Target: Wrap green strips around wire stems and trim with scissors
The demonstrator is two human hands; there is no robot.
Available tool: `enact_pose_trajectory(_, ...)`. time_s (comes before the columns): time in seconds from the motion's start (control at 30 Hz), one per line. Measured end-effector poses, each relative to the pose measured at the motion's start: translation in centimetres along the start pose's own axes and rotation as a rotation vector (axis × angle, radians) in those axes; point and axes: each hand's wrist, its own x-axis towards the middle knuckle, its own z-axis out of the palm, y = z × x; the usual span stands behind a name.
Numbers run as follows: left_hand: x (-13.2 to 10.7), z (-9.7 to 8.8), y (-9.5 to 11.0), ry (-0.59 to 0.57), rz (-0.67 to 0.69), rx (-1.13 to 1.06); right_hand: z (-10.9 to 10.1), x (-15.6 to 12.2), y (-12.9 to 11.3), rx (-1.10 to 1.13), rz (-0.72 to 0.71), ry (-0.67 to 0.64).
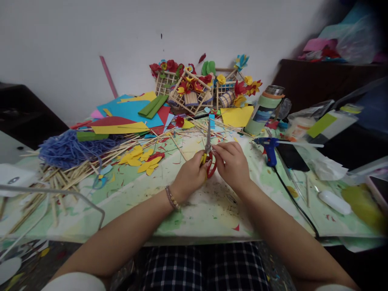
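Observation:
Over the middle of the table, a pair of scissors (pixel 208 137) points blades-up, away from me, with red and yellow handles. My left hand (pixel 190 174) is closed around the yellow side of the handles. Right beside it, my right hand (pixel 234 165) is closed in a pinch close to the scissors' pivot and red handle loop. Whatever sits between those fingertips is too small to make out. Yellow petal-shaped pieces (pixel 150 165) lie to the left of the hands, and small paper scraps are scattered beyond them.
Stick frames with paper flowers (pixel 190 95) lean by the wall. Coloured sheets (pixel 130 111), blue yarn (pixel 75 149) and thin wooden sticks (pixel 65 184) cover the left. At right are a bottle (pixel 263 109), a blue glue gun (pixel 269 151) with its cable, and a phone (pixel 292 157).

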Motion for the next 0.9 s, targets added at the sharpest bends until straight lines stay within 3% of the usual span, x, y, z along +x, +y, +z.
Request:
enact_pose_trajectory(0.3,-0.6,1.1,0.2,0.092,0.036,0.228,-0.6,0.1,-0.8,-0.068,-0.056,-0.026)
enact_pose_trajectory(0.9,-0.5,1.4,1.1,0.052,-0.008,0.304,-1.3,0.6,-1.0,-0.065,-0.044,-0.054)
